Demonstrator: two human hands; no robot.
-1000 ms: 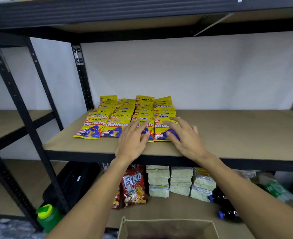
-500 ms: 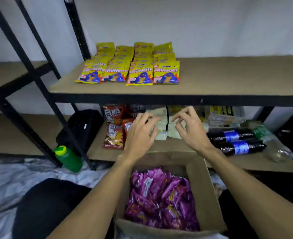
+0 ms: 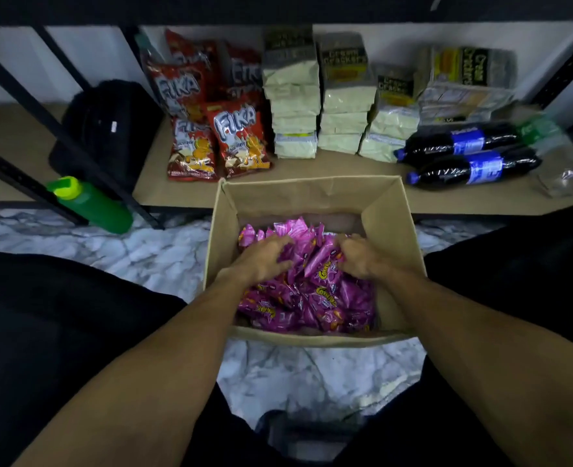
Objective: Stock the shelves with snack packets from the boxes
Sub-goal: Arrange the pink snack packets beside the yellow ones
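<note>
**Item: purple snack packets [image 3: 315, 298].** Location: loose heap inside the open cardboard box [image 3: 312, 197], which stands on the marble floor [image 3: 143, 251] in front of the lower shelf [image 3: 184, 193]. None of this kind is seen on the shelf.

**Hands.** Left hand [image 3: 265, 261]: inside the box, fingers spread and bent down onto the heap. Right hand [image 3: 359, 261]: inside the box, fingers curled in among the packet tops. It cannot be told whether either hand has actually closed on a packet.

**Lower shelf, contents.**
- Red Fika packets [image 3: 241, 136], left, upright and overlapping.
- Cream cracker packs [image 3: 342, 106], centre, in stacks.
- Two cola bottles [image 3: 463, 166], right, lying on their sides.
- Black bag [image 3: 110, 126], far left.

A green bottle [image 3: 93, 203] leans against the frame.

**Status (judged).**
- Done: the red packets and crackers look shelved.
- In hand: gathering purple packets, none lifted yet.
- Left: the box reads as well filled, so nearly all its stock has yet to go up.
- Not in view: the upper shelves.
</note>
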